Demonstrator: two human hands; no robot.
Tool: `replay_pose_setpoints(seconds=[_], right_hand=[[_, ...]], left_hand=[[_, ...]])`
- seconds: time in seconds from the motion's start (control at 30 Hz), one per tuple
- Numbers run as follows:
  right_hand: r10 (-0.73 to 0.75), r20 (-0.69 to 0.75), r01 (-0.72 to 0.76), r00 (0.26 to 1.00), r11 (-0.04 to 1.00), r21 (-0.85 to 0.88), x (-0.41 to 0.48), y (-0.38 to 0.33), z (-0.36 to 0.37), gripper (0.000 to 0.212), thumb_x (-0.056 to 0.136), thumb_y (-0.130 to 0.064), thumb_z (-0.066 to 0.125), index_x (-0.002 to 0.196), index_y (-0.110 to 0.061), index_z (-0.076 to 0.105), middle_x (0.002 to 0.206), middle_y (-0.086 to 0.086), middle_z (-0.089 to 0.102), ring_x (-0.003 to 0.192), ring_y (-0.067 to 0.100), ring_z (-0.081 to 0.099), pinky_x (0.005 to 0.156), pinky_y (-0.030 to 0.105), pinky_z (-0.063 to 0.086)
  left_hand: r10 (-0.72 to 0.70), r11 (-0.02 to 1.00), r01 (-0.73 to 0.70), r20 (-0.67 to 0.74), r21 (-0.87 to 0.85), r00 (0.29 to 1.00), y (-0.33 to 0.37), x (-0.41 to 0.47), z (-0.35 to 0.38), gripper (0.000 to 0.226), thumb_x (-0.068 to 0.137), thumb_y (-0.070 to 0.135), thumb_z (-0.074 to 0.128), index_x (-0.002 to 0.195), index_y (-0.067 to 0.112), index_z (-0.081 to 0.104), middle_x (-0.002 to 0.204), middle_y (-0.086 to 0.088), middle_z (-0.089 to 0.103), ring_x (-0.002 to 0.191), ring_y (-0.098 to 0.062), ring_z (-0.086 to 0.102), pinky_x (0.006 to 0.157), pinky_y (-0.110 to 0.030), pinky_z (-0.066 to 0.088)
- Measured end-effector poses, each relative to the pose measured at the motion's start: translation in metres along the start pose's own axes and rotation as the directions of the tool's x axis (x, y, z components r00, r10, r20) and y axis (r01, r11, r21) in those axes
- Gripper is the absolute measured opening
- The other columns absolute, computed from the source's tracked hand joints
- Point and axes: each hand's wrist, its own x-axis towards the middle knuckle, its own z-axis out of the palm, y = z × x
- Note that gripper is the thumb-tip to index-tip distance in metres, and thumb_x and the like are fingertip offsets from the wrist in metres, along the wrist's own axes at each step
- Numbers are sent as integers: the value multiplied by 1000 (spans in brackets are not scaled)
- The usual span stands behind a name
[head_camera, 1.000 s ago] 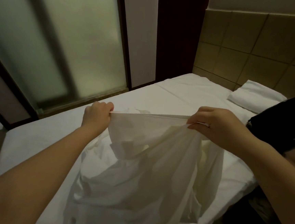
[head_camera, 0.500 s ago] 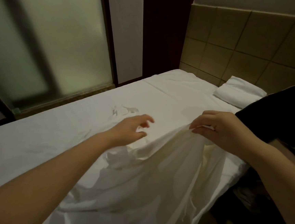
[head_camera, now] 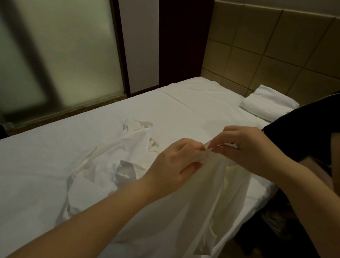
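Centre frame: left hand (head_camera: 174, 165) and right hand (head_camera: 247, 149) pinch the white cloth (head_camera: 192, 209) at its top edge | light, limp, likely slippery | I'd grip the hem.

White cloth (head_camera: 127, 169), thin, crumpled. One edge pinched up near bed's side; remainder lies rumpled, draping off.

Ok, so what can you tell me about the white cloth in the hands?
The white cloth is thin, soft-looking fabric, plain and very crumpled. Most of it lies bunched on the bed, and one part droops over the near edge. The left hand and the right hand pinch its top edge close together, lifting that bit up.
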Motion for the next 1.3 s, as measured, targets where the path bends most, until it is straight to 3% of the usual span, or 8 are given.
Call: replay_pose_setpoints(seconds=[0.1, 0.23, 0.4, 0.63, 0.87, 1.03, 1.2, 1.3], right_hand=[[-17, 2, 17, 1000, 1000, -8, 1, 0, -1, 13, 85, -15, 67, 94, -22, 75, 83, -11, 63, 75, 9, 59, 68, 22, 49], [-3, -5, 3, 1000, 1000, -4, 5, 1, -1, 11, 85, -16, 68, 93, -20, 75, 81, -12, 61, 74, 7, 57, 68, 16, 44], [-11, 3, 11, 1000, 1000, -11, 6, 8, -3, 11, 86, -17, 67, 93, -17, 74, 79, -12, 58, 76, 11, 56, 73, 24, 45], [-8, 0, 8, 1000, 1000, -4, 9, 27, -11, 11, 86, -16, 67, 93, -19, 75, 79, -18, 57, 76, 8, 55, 72, 13, 42], [-24, -79, 25, 997, 1000, 6, 18, 36, -10, 12, 86, -16, 66, 94, -17, 75, 82, -12, 59, 72, 0, 53, 72, 17, 46], [-39, -116, 41, 992, 999, 17, 26, 35, -14, 14, 87, -15, 64, 96, -15, 74, 85, -10, 60, 71, -4, 51, 71, 11, 43], [-32, -128, 26, 991, 999, -47, 30, 43, -17, 14, 87, -16, 64, 97, -13, 74, 85, -7, 60, 73, 7, 52, 70, 7, 37], [7, -114, -13, 994, 999, -50, 32, 51, -16, 15, 87, -16, 64, 98, -12, 74, 89, -1, 64, 76, 11, 53, 69, 8, 37]], left_hand=[[-98, 992, 97, -10, -86, 995, 6, 5, -3, 25, 89, 34, 49, 113, 26, 47, 108, 8, 54, 93, 0, 48, 78, -12, 45], [-203, 979, 203, 69, 9, 977, 12, 14, -1, 39, 89, 40, 48, 106, 11, 67, 107, 2, 58, 91, -4, 50, 80, -14, 42], [-369, 921, 382, 145, -74, 918, 10, 20, -5, 40, 85, 43, 48, 86, 10, 70, 73, 14, 54, 71, 1, 52, 68, -19, 41], [-432, 901, 417, 333, 120, 838, -4, 9, -6, 32, 87, 35, 56, 95, 9, 70, 90, 0, 62, 82, -12, 55, 76, -22, 44], [-477, 874, 452, 135, 178, 868, -17, 7, -21, 21, 92, 23, 56, 95, 8, 71, 92, 2, 62, 78, 0, 50, 78, -13, 42], [-479, 860, 395, 245, 322, 843, -22, 6, -6, 24, 92, 23, 55, 104, 12, 71, 107, 0, 63, 96, -11, 53, 87, -22, 41], [-520, 845, 497, 89, 196, 849, -34, 3, -5, 33, 84, 31, 49, 97, 9, 70, 95, 3, 62, 84, -5, 50, 77, -14, 37], [-527, 847, 519, 56, 114, 848, -41, -2, -22, 18, 91, 24, 57, 88, 11, 68, 82, 13, 58, 80, 0, 52, 76, -19, 42]])
